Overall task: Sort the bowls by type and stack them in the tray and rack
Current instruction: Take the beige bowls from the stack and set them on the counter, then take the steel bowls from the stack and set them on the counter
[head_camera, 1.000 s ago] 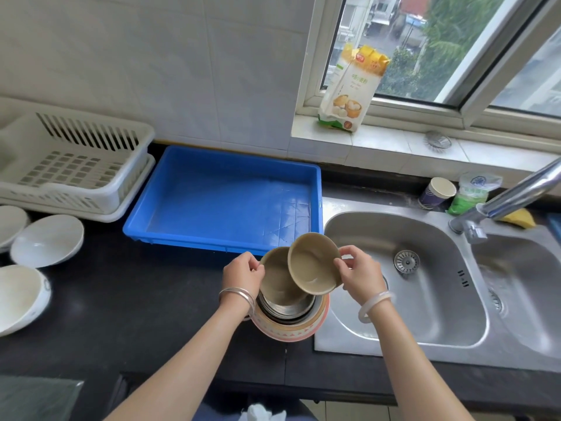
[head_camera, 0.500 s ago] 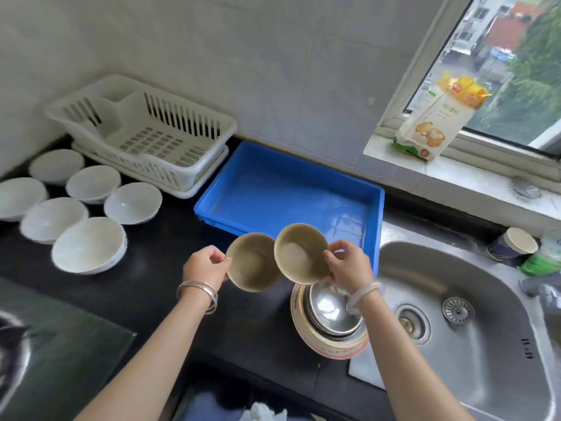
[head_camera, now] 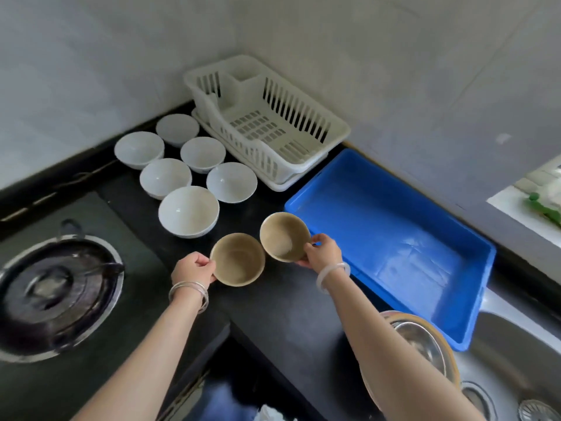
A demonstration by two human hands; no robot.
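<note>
My left hand (head_camera: 193, 268) grips a tan bowl (head_camera: 237, 259) by its left rim, low over the black counter. My right hand (head_camera: 322, 253) holds a second tan bowl (head_camera: 283, 237) by its right rim, tilted toward me, just left of the empty blue tray (head_camera: 455, 238). The two tan bowls almost touch. Several white bowls (head_camera: 188, 211) stand upright on the counter beyond my left hand. The white dish rack (head_camera: 334, 129) sits empty behind them. A steel bowl (head_camera: 416, 344) nested in a pink-rimmed bowl (head_camera: 446, 357) shows under my right forearm.
A gas stove burner (head_camera: 57, 287) with a dark grate fills the lower left. The steel sink (head_camera: 516, 375) lies at the lower right, past the tray. Tiled walls meet in a corner behind the rack.
Both hands have carried the tan bowls left, away from the steel and pink bowl stack by the sink, to the counter between the white bowls and the tray. The view swung left.
</note>
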